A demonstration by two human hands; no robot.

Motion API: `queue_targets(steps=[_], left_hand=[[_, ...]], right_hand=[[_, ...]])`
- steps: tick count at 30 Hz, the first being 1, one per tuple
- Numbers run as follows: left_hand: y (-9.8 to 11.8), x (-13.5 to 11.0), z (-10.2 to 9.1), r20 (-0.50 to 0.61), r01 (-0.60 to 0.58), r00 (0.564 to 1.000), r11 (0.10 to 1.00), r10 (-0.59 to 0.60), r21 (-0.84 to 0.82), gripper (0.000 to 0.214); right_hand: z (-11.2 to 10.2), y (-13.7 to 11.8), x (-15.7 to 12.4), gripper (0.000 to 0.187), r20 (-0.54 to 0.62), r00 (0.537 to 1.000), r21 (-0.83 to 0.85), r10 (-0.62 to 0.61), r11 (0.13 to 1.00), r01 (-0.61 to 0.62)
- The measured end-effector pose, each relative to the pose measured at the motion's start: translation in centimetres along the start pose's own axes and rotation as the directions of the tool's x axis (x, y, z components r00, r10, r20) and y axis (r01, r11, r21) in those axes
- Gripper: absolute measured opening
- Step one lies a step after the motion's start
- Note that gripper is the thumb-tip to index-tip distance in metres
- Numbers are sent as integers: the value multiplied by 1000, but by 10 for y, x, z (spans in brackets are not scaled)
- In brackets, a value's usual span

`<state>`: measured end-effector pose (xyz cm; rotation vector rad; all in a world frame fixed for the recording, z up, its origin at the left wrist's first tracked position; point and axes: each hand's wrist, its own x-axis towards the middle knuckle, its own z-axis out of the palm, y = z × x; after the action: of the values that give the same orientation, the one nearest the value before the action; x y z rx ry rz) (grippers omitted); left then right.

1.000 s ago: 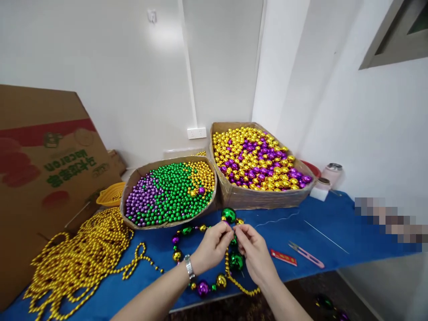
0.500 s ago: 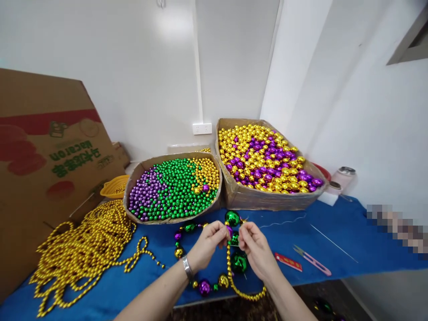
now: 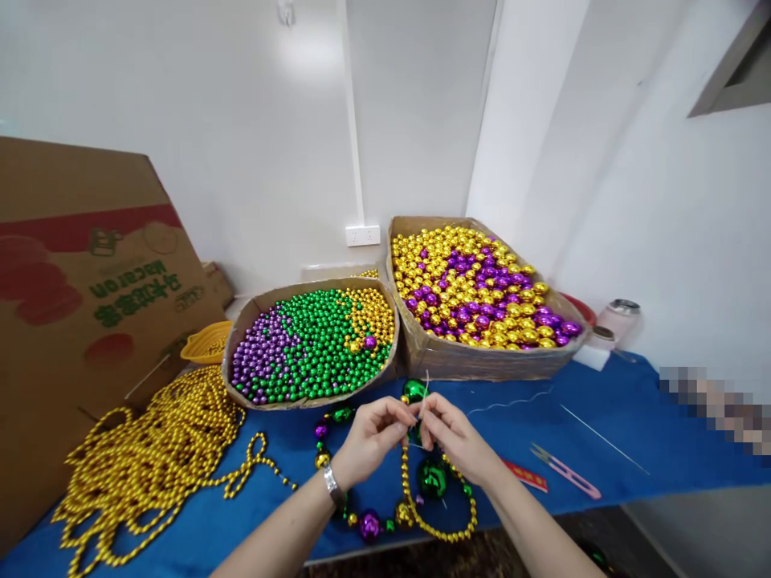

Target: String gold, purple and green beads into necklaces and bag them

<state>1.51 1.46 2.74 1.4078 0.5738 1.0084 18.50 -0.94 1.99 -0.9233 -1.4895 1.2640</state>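
My left hand (image 3: 373,440), with a silver bracelet at its wrist, and my right hand (image 3: 456,437) meet at the front of the table. Both are closed in a pinch on a thin whitish string (image 3: 426,384), whose end sticks up between the fingertips. Below them hangs a loop of small gold beads (image 3: 438,535). A large green bead (image 3: 432,479) lies under my right hand, and another green bead (image 3: 414,391) shows just beyond the fingers. Around my left hand curves a strand of mixed beads, with a purple bead (image 3: 369,526) near the table edge.
Two cardboard boxes of loose beads, a smaller box (image 3: 310,401) and a larger box (image 3: 482,361), stand behind. A heap of gold bead strands (image 3: 150,449) lies left. Pink thread snips (image 3: 566,472), a red packet (image 3: 525,475) and a long needle (image 3: 602,437) lie right.
My hands have come closer together, and the string end now stands up between my fingertips. The gold bead loop has shifted slightly left and now shows more fully beneath them.
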Motion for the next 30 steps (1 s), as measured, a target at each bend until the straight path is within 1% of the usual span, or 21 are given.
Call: queue_targets(steps=[4,7,10,13,15,17,19,21,25,28,30], left_hand=[[2,-1,1,9,-40,999,998,41,-37,12],[6,-1,3,16,-40,999,999,39,9,15],[11,-2,5,6,-45,999,992,45,114,19],[15,-3,7,9,-61,998,970,61,234,23],[15,-4,7,21,-102,995,935,101,340,24],[14,-6,8,49,-175,984,864,172,471,24],[13,-7,9,79,-233,970,782,231,578,25],[12,-8,10,90,-248,965,736,248,630,27],[15,-7,14,89,-256,961,718,262,647,27],[18,-6,15,99,-266,959,720,266,641,27],[19,-6,16,112,-260,963,727,247,635,27]], right_hand=[[-1,-4,1,27,-15,1000,-89,-20,996,19],[-5,-12,-1,25,-14,999,-211,-51,976,47],[-12,-20,-2,22,-2,995,-362,-100,927,92],[-18,-22,-4,20,12,989,-490,-149,861,136],[-21,-22,-5,21,28,985,-549,-169,821,156],[-23,-24,-7,23,57,984,-584,-172,793,172],[-24,-29,-8,25,98,982,-597,-162,779,189],[-26,-36,-9,25,119,981,-594,-151,781,192],[-27,-41,-9,24,57,989,-525,-135,839,145],[-25,-38,-9,23,27,994,-418,-109,902,110],[-22,-36,-9,23,11,996,-341,-87,936,86]])
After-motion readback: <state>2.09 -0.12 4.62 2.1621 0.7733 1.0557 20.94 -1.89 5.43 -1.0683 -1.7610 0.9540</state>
